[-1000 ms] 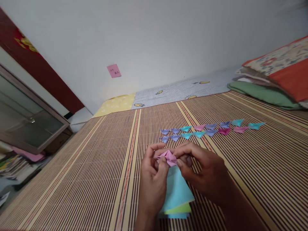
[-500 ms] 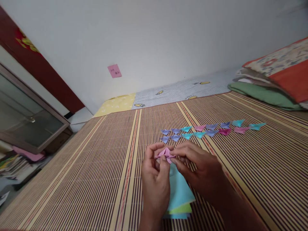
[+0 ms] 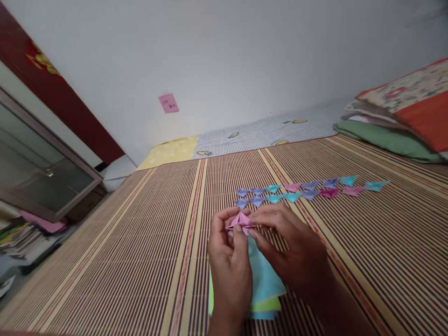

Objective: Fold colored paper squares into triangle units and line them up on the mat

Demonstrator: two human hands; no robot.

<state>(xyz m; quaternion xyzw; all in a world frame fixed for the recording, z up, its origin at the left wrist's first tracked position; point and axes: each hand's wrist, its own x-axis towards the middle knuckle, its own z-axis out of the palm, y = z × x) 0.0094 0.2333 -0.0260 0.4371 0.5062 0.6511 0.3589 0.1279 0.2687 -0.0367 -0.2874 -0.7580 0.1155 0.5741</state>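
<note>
A small pink origami boat [image 3: 241, 221] with a raised point in its middle is pinched between both hands. My left hand [image 3: 229, 261] holds its left side, thumb in front and fingers behind. With thumb and fingertips, my right hand [image 3: 294, 242] grips the right end. Beneath the hands lies a stack of coloured paper sheets [image 3: 266, 275], light blue on top with green showing below; the left hand covers part of it. Just beyond the hands, two rows of folded paper boats [image 3: 292, 197] in purple, turquoise and pink rest on the mat.
A striped bamboo mat [image 3: 157, 242] spans the surface. Folded bedding [image 3: 388, 140] and an orange patterned pillow [image 3: 420, 112] are piled at the far right. A pink note [image 3: 168, 103] is on the wall. Left of the mat stand a glass-fronted cabinet [image 3: 45, 163] and stacked papers [image 3: 24, 245].
The pink boat's middle point stands up a little more clearly between the fingers. Both hands keep their grip. The whole view has shifted slightly.
</note>
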